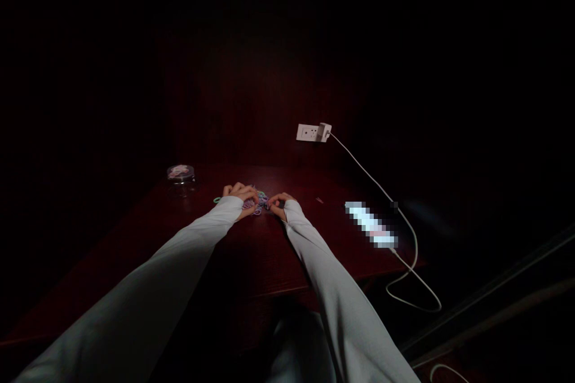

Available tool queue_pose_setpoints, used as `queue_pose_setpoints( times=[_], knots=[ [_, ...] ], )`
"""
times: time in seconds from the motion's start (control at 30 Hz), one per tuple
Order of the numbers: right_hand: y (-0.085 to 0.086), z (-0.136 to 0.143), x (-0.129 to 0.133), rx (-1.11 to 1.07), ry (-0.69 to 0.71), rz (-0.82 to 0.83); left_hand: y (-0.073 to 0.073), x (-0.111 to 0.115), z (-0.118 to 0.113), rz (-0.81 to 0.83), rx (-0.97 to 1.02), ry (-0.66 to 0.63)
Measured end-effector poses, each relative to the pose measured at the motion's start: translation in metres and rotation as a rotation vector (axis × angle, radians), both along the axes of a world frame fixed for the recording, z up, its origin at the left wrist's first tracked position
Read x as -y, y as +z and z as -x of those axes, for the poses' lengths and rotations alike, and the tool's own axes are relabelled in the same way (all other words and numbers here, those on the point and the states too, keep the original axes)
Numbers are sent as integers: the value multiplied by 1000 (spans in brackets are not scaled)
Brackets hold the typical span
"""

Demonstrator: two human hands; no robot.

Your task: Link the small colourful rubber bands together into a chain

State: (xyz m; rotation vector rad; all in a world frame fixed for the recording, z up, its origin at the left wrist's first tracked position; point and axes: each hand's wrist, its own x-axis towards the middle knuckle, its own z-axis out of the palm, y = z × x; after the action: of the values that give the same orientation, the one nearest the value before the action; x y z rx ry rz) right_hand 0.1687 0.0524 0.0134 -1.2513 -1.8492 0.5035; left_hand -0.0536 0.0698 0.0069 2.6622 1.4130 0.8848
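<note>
Clear jar (181,182) standing at table's (148,251) far L. L hand (240,194) spreading bent fingers over coloured bands (258,202), mid-table; R hand (281,202) touching pile's R edge w/ fingers curled, grip unclear. Pixelated phone-like item (372,225) lying R, cable (375,182) attached.

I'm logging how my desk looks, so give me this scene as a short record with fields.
Left hand: at the left of the bands, fingers bent
Right hand: at their right side, grip unclear
Bands: small, coloured, in a loose heap on the table
Jar: clear, left of both hands
Phone: lit, picture blurred out, on the right
Cable: from the plug in the wall socket to the phone
Light: dim
</note>
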Motion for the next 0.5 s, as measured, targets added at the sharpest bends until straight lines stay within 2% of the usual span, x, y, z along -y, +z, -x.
queue_pose_setpoints(
  times=[0.37, 0.5],
  knots=[
    [-3, -1, -4, -27, 7, -36, 11, 12, -7, 11, -21, 21],
    [-3, -2, -4, -33, 14, -45, 12, 16, -8, -38, -2, -32]
  ],
)
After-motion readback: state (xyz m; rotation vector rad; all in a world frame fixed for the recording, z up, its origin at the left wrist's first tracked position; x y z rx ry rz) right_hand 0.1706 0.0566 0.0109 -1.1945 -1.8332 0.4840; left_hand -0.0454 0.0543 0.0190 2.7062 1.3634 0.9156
